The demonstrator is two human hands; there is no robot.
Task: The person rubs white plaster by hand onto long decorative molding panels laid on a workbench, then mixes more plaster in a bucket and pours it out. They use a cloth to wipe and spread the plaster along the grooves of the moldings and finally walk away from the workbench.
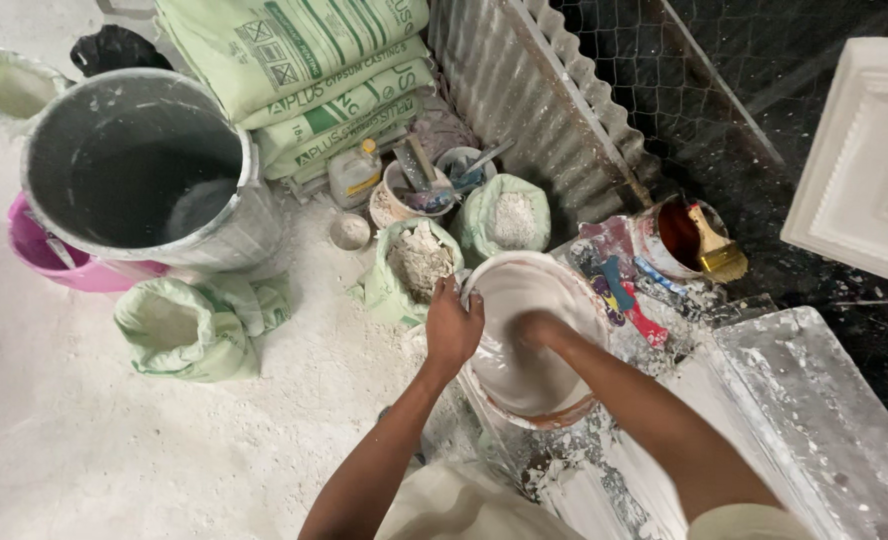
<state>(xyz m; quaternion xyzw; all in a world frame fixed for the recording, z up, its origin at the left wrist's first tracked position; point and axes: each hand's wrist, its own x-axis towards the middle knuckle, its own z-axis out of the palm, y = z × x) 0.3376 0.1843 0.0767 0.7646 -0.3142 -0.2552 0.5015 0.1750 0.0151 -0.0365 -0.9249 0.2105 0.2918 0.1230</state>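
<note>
1. The left hand (452, 328) curls its fingers over the near-left rim of the bowl (564, 290), gripping it.
2. The right hand (530, 328) is sunk in the bowl's white paste; its fingers are hidden, grip unclear.
3. The bowl sits at the plaster-caked bench's (814, 400) left edge, beside open sacks (419, 262).

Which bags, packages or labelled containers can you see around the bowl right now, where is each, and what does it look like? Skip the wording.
Stacked sacks: top centre, pale green, flat, dark green print.
Small plastic jug: right of the stack's base, whitish with a yellow label.
Two open bags: just above the bowl, green, holding white powder and lumps.
Open bag: left on the floor, green, rolled-down rim.
No signs or screens.
</note>
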